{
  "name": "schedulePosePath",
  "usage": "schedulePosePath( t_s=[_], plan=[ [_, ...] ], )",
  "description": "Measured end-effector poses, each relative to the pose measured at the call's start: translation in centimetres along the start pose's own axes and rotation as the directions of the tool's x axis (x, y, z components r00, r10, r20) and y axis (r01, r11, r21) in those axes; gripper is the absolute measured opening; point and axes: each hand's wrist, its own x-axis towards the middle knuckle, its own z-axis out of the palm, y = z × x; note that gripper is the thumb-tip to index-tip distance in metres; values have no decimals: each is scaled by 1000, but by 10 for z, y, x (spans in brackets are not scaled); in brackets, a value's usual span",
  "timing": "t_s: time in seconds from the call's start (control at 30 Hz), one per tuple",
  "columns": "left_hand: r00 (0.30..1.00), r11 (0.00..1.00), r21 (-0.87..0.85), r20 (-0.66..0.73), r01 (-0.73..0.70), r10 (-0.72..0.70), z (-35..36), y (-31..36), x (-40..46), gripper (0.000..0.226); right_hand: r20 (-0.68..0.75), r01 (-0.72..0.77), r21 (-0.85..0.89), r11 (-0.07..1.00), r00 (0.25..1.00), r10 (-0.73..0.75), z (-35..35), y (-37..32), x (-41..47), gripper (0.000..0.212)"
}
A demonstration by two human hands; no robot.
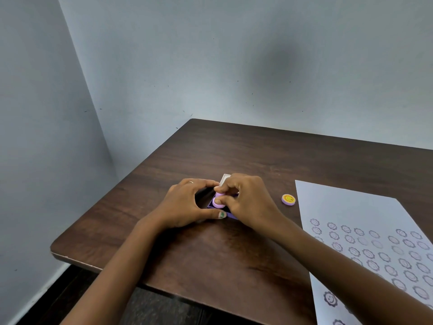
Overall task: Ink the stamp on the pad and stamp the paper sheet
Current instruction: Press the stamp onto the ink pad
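A person's right hand point(248, 200) pinches a small round lilac plastic stamp point(219, 201) down on a purple square ink pad point(228, 213) on a dark wood-grain table point(234, 254).

The left hand point(185, 206) curls around the pad's near and left edges, thumb touching its front. A round lilac cap with a yellow smiley point(288, 199) lies just beside the white paper sheet point(346, 212), which carries rows of purple flower-face prints.
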Motion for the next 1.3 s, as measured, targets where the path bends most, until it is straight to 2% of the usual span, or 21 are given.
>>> schedulePosePath(
  t_s=[0.5,1.3],
  plan=[
    [1000,1000,-15,5,-17,17,-1,0,0,76,42,21,-22,1000,999,-20,0,0,0,17],
    [1000,1000,-22,5,-3,3,-1,3,0,74,-38,-21,-48,999,999,19,4,-2,-7,16]
  ],
)
